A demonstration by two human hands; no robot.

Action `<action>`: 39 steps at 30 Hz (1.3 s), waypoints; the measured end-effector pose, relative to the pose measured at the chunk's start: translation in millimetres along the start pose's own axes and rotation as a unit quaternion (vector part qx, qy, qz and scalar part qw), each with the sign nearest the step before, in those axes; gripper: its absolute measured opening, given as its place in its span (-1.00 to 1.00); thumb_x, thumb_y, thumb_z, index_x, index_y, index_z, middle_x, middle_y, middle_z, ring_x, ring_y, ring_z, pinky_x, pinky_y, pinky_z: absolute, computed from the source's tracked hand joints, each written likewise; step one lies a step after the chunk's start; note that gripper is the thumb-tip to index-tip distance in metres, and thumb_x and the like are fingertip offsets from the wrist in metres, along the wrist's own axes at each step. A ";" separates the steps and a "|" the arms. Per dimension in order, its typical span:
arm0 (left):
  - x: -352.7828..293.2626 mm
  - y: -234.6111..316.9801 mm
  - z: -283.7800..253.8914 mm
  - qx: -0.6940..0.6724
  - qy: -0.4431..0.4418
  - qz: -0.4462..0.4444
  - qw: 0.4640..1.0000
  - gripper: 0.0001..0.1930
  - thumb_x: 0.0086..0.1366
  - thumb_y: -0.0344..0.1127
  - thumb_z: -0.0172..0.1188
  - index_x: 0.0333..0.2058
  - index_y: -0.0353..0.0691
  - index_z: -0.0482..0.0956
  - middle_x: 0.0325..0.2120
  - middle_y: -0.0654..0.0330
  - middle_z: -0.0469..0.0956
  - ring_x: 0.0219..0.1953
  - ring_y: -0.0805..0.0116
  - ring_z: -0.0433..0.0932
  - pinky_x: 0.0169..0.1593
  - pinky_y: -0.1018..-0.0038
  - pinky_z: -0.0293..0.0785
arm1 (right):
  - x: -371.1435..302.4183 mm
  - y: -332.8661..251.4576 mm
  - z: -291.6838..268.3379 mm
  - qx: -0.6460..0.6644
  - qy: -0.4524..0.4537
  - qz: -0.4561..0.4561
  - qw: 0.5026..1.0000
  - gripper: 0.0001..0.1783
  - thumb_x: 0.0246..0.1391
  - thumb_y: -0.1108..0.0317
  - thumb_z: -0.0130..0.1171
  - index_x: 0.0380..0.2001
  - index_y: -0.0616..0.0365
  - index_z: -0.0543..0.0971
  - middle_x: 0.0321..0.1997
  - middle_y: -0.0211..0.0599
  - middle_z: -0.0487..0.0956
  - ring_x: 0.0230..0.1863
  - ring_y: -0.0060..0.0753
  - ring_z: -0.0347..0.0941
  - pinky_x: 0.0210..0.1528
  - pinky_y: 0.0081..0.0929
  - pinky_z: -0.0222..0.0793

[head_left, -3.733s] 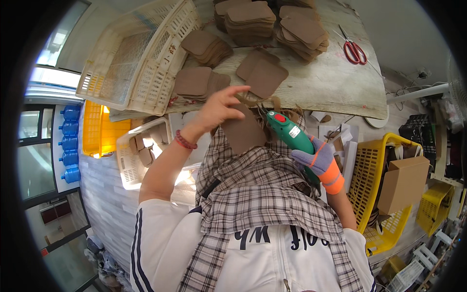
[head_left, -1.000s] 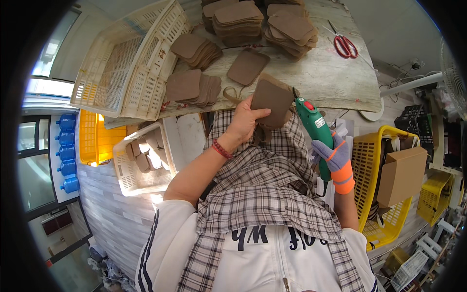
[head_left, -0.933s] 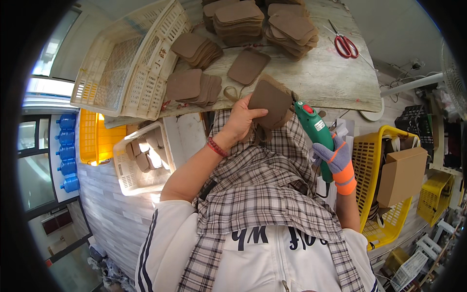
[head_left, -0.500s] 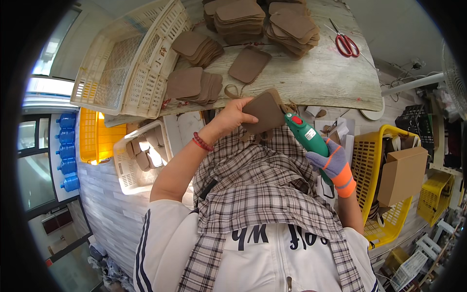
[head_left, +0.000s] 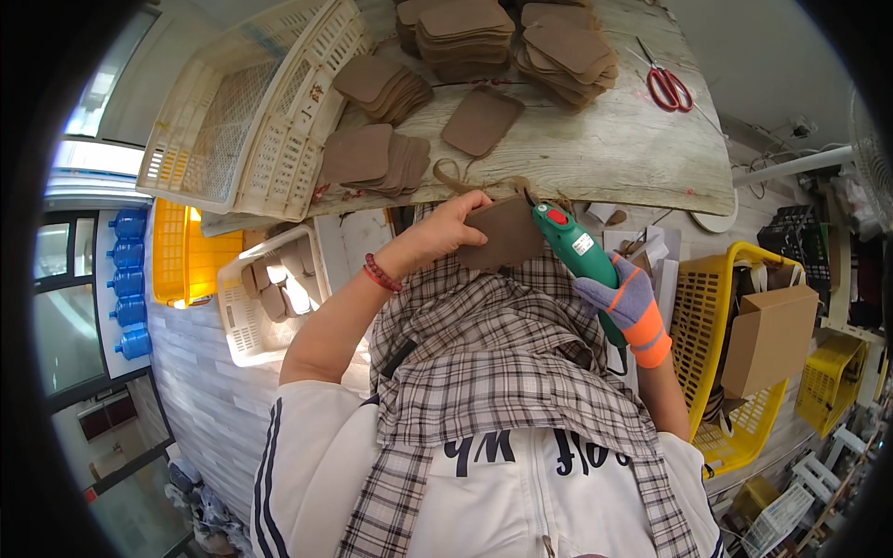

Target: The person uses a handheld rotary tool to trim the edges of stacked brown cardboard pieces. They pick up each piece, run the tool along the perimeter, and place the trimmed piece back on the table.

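Observation:
My left hand (head_left: 449, 229), bare with red beads at the wrist, pinches a brown rounded-corner pad (head_left: 505, 234) just off the table's near edge, over my lap. In my right hand (head_left: 625, 299), gloved in purple and orange, is a green handheld power tool (head_left: 579, 245) with a red switch. Its narrow tip reaches the pad's far right edge; whether it touches cannot be made out. A thin brown strip (head_left: 450, 173) curls beyond my left fingers. On the table, a single pad (head_left: 483, 122) lies beside a fanned row of pads (head_left: 365, 154).
Stacks of pads (head_left: 462, 39) and red-handled scissors (head_left: 669, 90) rest on the table (head_left: 633, 172). White crates (head_left: 279, 139) stand at its left. Below are a white bin (head_left: 244, 325) and a yellow basket (head_left: 693, 349) holding a cardboard box (head_left: 770, 335).
The pad has turned and tilted in my left hand, showing a wider, lower outline. My right hand has shifted the tool slightly left, its tip now by the pad's far edge.

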State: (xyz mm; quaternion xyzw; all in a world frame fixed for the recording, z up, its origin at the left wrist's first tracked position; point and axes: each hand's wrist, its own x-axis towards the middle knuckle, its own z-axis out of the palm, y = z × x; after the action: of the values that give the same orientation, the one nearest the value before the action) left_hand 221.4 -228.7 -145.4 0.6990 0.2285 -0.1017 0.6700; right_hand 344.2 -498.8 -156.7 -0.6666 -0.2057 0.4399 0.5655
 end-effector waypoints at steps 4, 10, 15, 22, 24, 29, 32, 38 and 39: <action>-7.1 5.5 -7.9 0.046 0.114 0.046 0.991 -0.78 0.03 -0.54 0.23 -0.34 -0.23 0.42 -0.38 0.32 0.49 -0.34 0.59 0.42 -0.24 0.64 0.35 | 0.1 2.0 -1.8 0.004 -0.004 0.008 1.000 -0.51 -0.11 0.22 0.37 -0.18 0.32 0.46 -0.51 -0.37 0.54 -0.56 -0.66 0.43 -0.53 -0.69 0.35; -12.6 0.6 -18.8 -0.065 0.168 0.111 0.977 -0.84 0.04 -0.49 0.28 -0.36 -0.25 0.52 -0.48 0.35 0.53 -0.42 0.61 0.46 -0.28 0.65 0.39 | -1.2 2.6 -0.2 0.014 -0.025 0.035 0.999 -0.50 -0.12 0.22 0.37 -0.18 0.32 0.47 -0.49 -0.39 0.53 -0.54 -0.67 0.42 -0.52 -0.70 0.34; -13.2 -1.2 -23.9 -0.097 0.145 0.108 0.979 -0.83 0.08 -0.50 0.24 -0.31 -0.24 0.52 -0.43 0.33 0.55 -0.39 0.60 0.48 -0.25 0.65 0.40 | -2.9 4.8 0.6 -0.010 -0.041 0.017 0.999 -0.50 -0.11 0.22 0.37 -0.17 0.32 0.47 -0.46 -0.42 0.52 -0.51 -0.71 0.39 -0.47 -0.72 0.34; -15.7 3.9 -30.9 -0.058 0.097 0.081 0.990 -0.86 0.13 -0.47 0.16 -0.29 -0.25 0.51 -0.39 0.33 0.52 -0.33 0.60 0.45 -0.20 0.63 0.39 | -6.2 1.7 1.2 0.010 -0.056 0.028 0.998 -0.49 -0.11 0.20 0.37 -0.15 0.29 0.47 -0.44 -0.44 0.51 -0.49 -0.74 0.37 -0.47 -0.71 0.31; -16.6 5.8 -32.4 -0.047 0.089 0.073 0.992 -0.86 0.14 -0.46 0.17 -0.29 -0.24 0.51 -0.40 0.35 0.53 -0.34 0.63 0.45 -0.21 0.66 0.38 | -4.9 7.8 -0.4 -0.034 -0.053 0.010 0.998 -0.48 -0.12 0.19 0.37 -0.14 0.28 0.48 -0.46 -0.44 0.51 -0.50 -0.74 0.37 -0.47 -0.70 0.31; -17.4 8.8 -35.6 0.003 0.072 0.057 0.996 -0.85 0.11 -0.46 0.19 -0.30 -0.22 0.51 -0.41 0.37 0.53 -0.35 0.63 0.45 -0.21 0.67 0.37 | -5.3 7.1 1.8 -0.023 -0.064 0.030 0.997 -0.46 -0.13 0.19 0.38 -0.13 0.28 0.48 -0.49 -0.45 0.51 -0.53 -0.75 0.35 -0.48 -0.70 0.30; -18.3 11.7 -30.6 0.014 0.058 0.042 0.997 -0.84 0.10 -0.46 0.20 -0.30 -0.23 0.51 -0.41 0.36 0.53 -0.34 0.62 0.45 -0.20 0.66 0.37 | -4.9 6.5 3.4 -0.040 -0.068 0.025 0.997 -0.46 -0.13 0.18 0.38 -0.12 0.27 0.49 -0.48 -0.44 0.52 -0.51 -0.74 0.35 -0.45 -0.70 0.32; -18.9 13.4 -17.5 0.014 0.040 0.040 0.998 -0.82 0.08 -0.48 0.19 -0.29 -0.24 0.51 -0.39 0.34 0.53 -0.32 0.61 0.46 -0.17 0.65 0.38 | -3.8 6.3 8.0 -0.049 -0.065 0.002 0.997 -0.47 -0.14 0.17 0.39 -0.15 0.27 0.50 -0.43 -0.38 0.55 -0.41 -0.69 0.39 -0.34 -0.65 0.37; -19.4 15.8 -14.8 0.021 0.035 0.042 0.998 -0.82 0.08 -0.48 0.18 -0.28 -0.24 0.50 -0.38 0.34 0.53 -0.31 0.60 0.46 -0.17 0.65 0.38 | -3.4 6.1 8.0 -0.054 -0.066 0.010 0.996 -0.48 -0.14 0.17 0.39 -0.16 0.27 0.50 -0.42 -0.37 0.55 -0.39 -0.69 0.40 -0.33 -0.64 0.38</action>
State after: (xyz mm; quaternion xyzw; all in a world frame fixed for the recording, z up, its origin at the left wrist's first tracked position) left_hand 209.2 -217.7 -121.4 0.7250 0.2197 -0.0537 0.6506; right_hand 334.5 -498.5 -160.9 -0.6675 -0.2597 0.4770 0.5093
